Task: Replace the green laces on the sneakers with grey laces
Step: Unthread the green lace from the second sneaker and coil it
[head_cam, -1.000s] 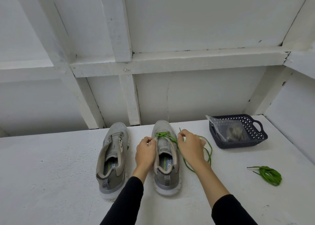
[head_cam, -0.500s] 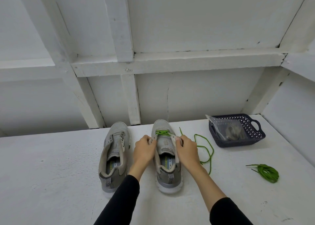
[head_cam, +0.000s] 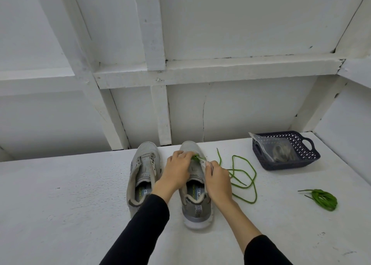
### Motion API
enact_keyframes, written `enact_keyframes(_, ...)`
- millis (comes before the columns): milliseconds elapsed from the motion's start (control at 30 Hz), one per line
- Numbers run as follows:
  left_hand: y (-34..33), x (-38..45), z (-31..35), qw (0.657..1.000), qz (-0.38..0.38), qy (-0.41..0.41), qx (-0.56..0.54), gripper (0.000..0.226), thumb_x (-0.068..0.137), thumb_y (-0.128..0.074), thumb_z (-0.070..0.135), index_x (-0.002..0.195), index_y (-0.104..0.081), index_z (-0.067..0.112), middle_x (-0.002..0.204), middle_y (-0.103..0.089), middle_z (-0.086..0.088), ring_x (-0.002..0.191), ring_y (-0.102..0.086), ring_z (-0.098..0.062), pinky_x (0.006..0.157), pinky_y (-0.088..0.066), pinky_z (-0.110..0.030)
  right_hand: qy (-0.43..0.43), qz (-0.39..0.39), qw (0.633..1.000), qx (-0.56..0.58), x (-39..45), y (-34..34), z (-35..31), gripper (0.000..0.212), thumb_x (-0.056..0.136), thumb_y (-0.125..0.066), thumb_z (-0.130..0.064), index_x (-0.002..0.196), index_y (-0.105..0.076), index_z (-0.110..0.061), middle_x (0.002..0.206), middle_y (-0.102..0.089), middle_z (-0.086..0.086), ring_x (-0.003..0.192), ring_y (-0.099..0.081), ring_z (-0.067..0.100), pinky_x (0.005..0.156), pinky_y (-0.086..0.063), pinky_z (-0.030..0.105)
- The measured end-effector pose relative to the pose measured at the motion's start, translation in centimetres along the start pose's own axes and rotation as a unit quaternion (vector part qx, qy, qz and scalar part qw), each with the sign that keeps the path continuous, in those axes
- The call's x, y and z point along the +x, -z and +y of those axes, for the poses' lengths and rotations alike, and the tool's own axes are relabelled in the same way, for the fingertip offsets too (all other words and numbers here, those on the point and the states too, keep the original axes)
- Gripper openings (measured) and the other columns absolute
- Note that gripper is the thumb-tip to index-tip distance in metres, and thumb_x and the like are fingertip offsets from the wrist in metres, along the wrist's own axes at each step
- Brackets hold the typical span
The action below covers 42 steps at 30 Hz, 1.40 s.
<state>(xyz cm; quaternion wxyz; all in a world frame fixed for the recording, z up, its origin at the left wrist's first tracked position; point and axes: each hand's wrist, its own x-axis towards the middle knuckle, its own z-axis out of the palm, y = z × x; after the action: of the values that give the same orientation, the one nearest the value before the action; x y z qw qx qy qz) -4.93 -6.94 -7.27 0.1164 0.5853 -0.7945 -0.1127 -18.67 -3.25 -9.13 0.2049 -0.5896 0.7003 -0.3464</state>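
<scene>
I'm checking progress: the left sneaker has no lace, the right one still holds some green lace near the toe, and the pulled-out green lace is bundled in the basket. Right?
Not quite. The head view shows the bundled green lace lying on the table, not in the basket; the basket holds a clear bag. The rest stands: the left sneaker is unlaced, and the right sneaker still holds green lace near the toe.

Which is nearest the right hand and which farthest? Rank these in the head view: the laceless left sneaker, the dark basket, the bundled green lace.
From the right hand:
1. Laceless left sneaker, just left of it, past the shoe being unlaced.
2. Bundled green lace, off to the right on the table.
3. Dark basket, right and farther back; it is close to the bundle in distance, so this order is tentative.
</scene>
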Motion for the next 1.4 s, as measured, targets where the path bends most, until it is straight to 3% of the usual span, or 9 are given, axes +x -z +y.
enact_keyframes(167, -0.1, 0.8, -0.4, 0.996, -0.032, -0.002, 0.080, 0.043, 0.100, -0.042, 0.019, 0.143, -0.040, 0.024, 0.142, -0.046, 0.000, 0.130, -0.031, -0.028, 0.110, -0.022, -0.047, 0.005, 0.022, 0.999, -0.029, -0.3, -0.5, -0.1, 0.035, 0.104, -0.034, -0.031, 0.090, -0.056, -0.008, 0.077, -0.059, 0.008, 0.069, -0.057, 0.027, 0.056, -0.040, 0.033)
enact_keyframes(333, -0.1, 1.2, -0.6, 0.986, 0.008, 0.075, -0.148, 0.022, 0.099, -0.048, 0.038, 0.102, -0.065, 0.024, 0.104, -0.060, 0.004, 0.106, -0.042, -0.022, 0.094, -0.035, -0.039, 0.001, 0.021, 0.999, -0.047, -0.5, -0.3, -0.4, 0.036, 0.104, -0.032, -0.032, 0.095, -0.056, -0.007, 0.077, -0.058, 0.005, 0.068, -0.054, 0.023, 0.056, -0.036, 0.030)
enact_keyframes(467, 1.0, 1.2, -0.7, 0.868, 0.099, 0.202, -0.443, 0.018, 0.098, -0.049, 0.018, 0.085, -0.059, 0.016, 0.088, -0.061, 0.000, 0.087, -0.054, -0.018, 0.078, -0.045, -0.028, 0.005, 0.026, 0.999, -0.043, -0.5, -0.3, -0.5, 0.039, 0.104, -0.031, -0.033, 0.097, -0.058, -0.006, 0.078, -0.059, 0.006, 0.069, -0.056, 0.023, 0.057, -0.038, 0.030)
enact_keyframes(600, 1.7, 1.2, -1.4, 0.755, 0.115, 0.330, -0.554, 0.022, 0.101, -0.041, 0.009, 0.086, -0.057, 0.006, 0.074, -0.051, -0.005, 0.072, -0.052, -0.019, 0.067, -0.052, -0.033, 0.009, 0.021, 0.998, -0.052, -0.8, 0.0, -0.8, 0.038, 0.105, -0.031, -0.031, 0.099, -0.058, -0.006, 0.076, -0.053, 0.001, 0.068, -0.051, 0.020, 0.057, -0.035, 0.029)
enact_keyframes(667, 1.5, 1.2, -1.5, 0.829, 0.112, 0.315, -0.448, 0.025, 0.100, -0.044, 0.011, 0.078, -0.056, 0.010, 0.073, -0.052, -0.006, 0.076, -0.053, -0.026, 0.074, -0.051, -0.036, 0.009, 0.022, 0.998, -0.057, -0.9, 0.1, -0.8, 0.038, 0.105, -0.031, -0.031, 0.100, -0.059, -0.006, 0.076, -0.053, 0.001, 0.067, -0.051, 0.019, 0.057, -0.035, 0.029)
enact_keyframes(733, 1.4, 1.1, -1.1, 0.907, 0.147, 0.246, -0.307, 0.014, 0.097, -0.050, 0.018, 0.098, -0.061, 0.009, 0.100, -0.059, -0.010, 0.100, -0.053, -0.030, 0.089, -0.043, -0.036, 0.009, 0.024, 0.998, -0.065, -0.8, 0.0, -0.7, 0.038, 0.105, -0.030, -0.031, 0.099, -0.058, -0.007, 0.076, -0.053, 0.000, 0.067, -0.051, 0.018, 0.057, -0.035, 0.028)
enact_keyframes(900, 1.2, 1.2, 0.7, 0.995, 0.051, 0.056, -0.072, 0.033, 0.100, -0.045, 0.023, 0.132, -0.053, 0.021, 0.136, -0.053, 0.001, 0.132, -0.034, -0.022, 0.109, -0.026, -0.045, 0.008, 0.030, 0.998, -0.055, -0.6, -0.4, -0.6, 0.038, 0.105, -0.031, -0.032, 0.097, -0.058, -0.007, 0.075, -0.054, 0.001, 0.066, -0.053, 0.019, 0.055, -0.036, 0.029)
enact_keyframes(1167, -0.5, 1.5, 0.9, 0.995, 0.012, 0.076, 0.063, 0.023, 0.101, -0.045, 0.033, 0.116, -0.061, 0.026, 0.128, -0.050, 0.002, 0.127, -0.035, -0.026, 0.110, -0.018, -0.055, 0.001, 0.030, 0.999, -0.041, -0.7, -0.6, -0.3, 0.036, 0.104, -0.031, -0.033, 0.094, -0.056, -0.010, 0.073, -0.054, -0.001, 0.063, -0.051, 0.015, 0.047, -0.029, 0.021)
enact_keyframes(1400, -0.2, 1.5, 0.8, 0.964, 0.057, 0.136, -0.220, 0.015, 0.098, -0.051, 0.028, 0.084, -0.058, 0.028, 0.099, -0.057, 0.008, 0.110, -0.049, -0.020, 0.110, -0.019, -0.048, 0.000, 0.035, 0.999, -0.033, -0.7, -0.5, -0.5, 0.034, 0.105, -0.033, -0.030, 0.094, -0.057, -0.008, 0.068, -0.048, -0.005, 0.060, -0.047, 0.012, 0.046, -0.026, 0.021)
